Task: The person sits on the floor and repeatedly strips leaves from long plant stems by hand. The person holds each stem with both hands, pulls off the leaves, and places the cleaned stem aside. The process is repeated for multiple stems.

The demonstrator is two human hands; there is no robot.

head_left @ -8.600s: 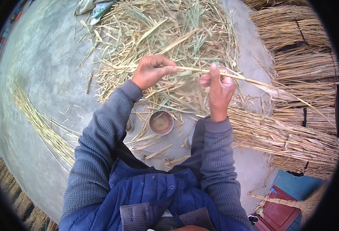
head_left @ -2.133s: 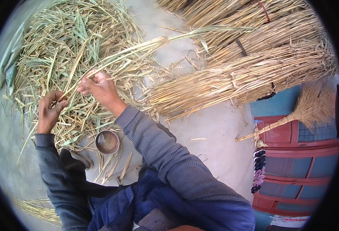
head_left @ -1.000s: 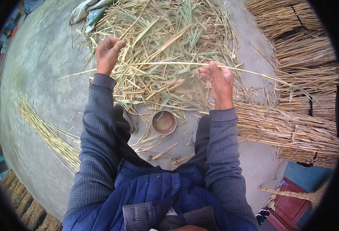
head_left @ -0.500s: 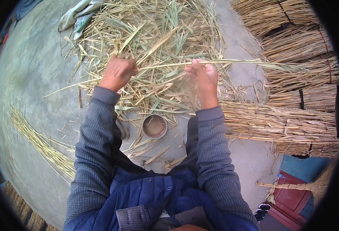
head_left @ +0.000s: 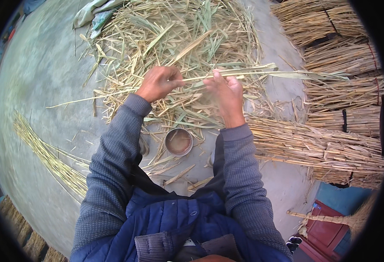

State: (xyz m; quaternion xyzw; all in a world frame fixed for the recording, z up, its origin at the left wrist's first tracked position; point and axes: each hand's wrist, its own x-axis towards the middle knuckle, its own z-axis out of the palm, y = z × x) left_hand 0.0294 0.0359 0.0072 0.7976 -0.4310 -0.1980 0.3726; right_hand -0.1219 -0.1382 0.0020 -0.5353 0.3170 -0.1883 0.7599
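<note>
Across a smooth grey concrete floor (head_left: 43,74), bent by the wide lens, lies a broad heap of dry straw-coloured and greenish leaf strips (head_left: 179,48), with a pale crumpled cloth sack (head_left: 89,13) at its upper left edge. At lower right, a teal wall (head_left: 335,196) meets a dark red door (head_left: 325,238), with a pale straw broom (head_left: 327,217) before them. Tied bundles of brown stalks (head_left: 336,26) line the right side; one thick bundle of loose tan stalks (head_left: 318,144) juts in beside the right forearm. Left of the person, a sheaf of thin yellow-green stalks (head_left: 50,155) runs partly out of sight behind the left sleeve. Between the knees sits a small round metal bowl (head_left: 179,155). Over the heap, the left hand (head_left: 157,84) pinches a long thin pale stalk (head_left: 195,79), while the right hand (head_left: 229,96) grasps it between thumb and curled fingers, its leafy end reaching toward the tied bundles.
</note>
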